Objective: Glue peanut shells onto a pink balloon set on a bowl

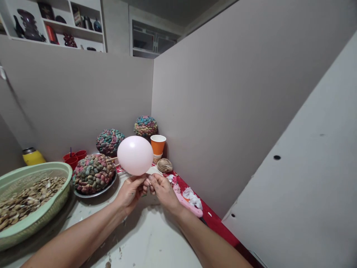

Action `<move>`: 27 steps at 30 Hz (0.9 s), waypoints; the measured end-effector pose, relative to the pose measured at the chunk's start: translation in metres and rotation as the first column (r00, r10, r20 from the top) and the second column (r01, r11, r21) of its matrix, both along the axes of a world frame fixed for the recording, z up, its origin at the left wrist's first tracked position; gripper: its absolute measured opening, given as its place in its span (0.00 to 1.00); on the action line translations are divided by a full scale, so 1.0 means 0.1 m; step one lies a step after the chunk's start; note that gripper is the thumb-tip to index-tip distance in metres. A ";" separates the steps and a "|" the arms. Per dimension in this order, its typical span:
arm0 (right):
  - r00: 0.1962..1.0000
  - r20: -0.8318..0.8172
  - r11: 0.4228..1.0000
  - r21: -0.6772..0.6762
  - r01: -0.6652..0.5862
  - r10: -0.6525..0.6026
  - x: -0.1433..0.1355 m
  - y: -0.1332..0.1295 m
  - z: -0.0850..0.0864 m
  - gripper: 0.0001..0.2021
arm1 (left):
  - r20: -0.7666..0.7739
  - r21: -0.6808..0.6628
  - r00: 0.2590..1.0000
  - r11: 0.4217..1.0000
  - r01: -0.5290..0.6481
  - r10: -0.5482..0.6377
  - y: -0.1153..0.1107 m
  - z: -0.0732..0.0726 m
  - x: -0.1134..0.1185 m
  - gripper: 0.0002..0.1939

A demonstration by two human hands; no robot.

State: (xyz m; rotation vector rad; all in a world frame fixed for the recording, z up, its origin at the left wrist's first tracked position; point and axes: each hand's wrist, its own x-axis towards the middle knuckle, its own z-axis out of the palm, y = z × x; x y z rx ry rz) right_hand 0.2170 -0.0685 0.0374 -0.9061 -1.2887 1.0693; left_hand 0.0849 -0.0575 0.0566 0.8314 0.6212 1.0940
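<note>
Pink balloon (135, 155), inflated, is sitting just above your fingers, over the white tabletop (152, 238). Your left hand (131, 191) is grasping at its neck, thumb and fingers closing together; your right hand (161, 189) is pinching at the same spot, fingertips meeting the left's. The neck itself is mostly hiding behind your fingers.

Behind the balloon, an orange cup (158, 146) is standing upright on a patterned cup (156, 159); markings on the lower one are showing too small to read. Twine ball (164, 165) is lying just in front. To your right, white crumpled paper (192, 198) and a pink curved object (188, 204) are resting along the red cloth (213, 219).

To your left, a knobbly multicoloured ball (95, 174) is resting in a metal dish (102, 191); beside it, a green basket (63, 166) is holding brown, shell-like pieces (30, 195). Red cups (71, 161) and a yellow container (33, 157) are standing behind.

Up on the white shelf (72, 25), a box (77, 15) is bearing lettering, too small to read.
</note>
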 end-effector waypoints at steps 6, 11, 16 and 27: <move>0.998 -0.037 0.997 -0.047 -0.062 0.060 -0.05 0.02 -0.07 0.31 | 0.004 -0.008 1.000 1.000 0.022 -0.022 -0.06 0.06 0.02 0.18; 0.999 -0.036 0.998 0.046 -0.031 0.033 -0.03 -0.04 -0.02 0.29 | 0.013 0.003 0.996 0.996 0.092 -0.092 -0.11 0.14 0.01 0.15; 0.999 0.030 0.982 0.186 0.014 -0.020 0.00 -0.12 0.02 0.26 | 0.088 -0.062 0.993 0.994 0.088 -0.082 -0.15 0.25 -0.06 0.12; 0.989 -0.115 0.955 0.268 0.124 -0.096 -0.02 -0.26 0.07 0.12 | 0.087 -0.109 0.990 0.986 0.124 -0.114 -0.26 0.27 -0.04 0.15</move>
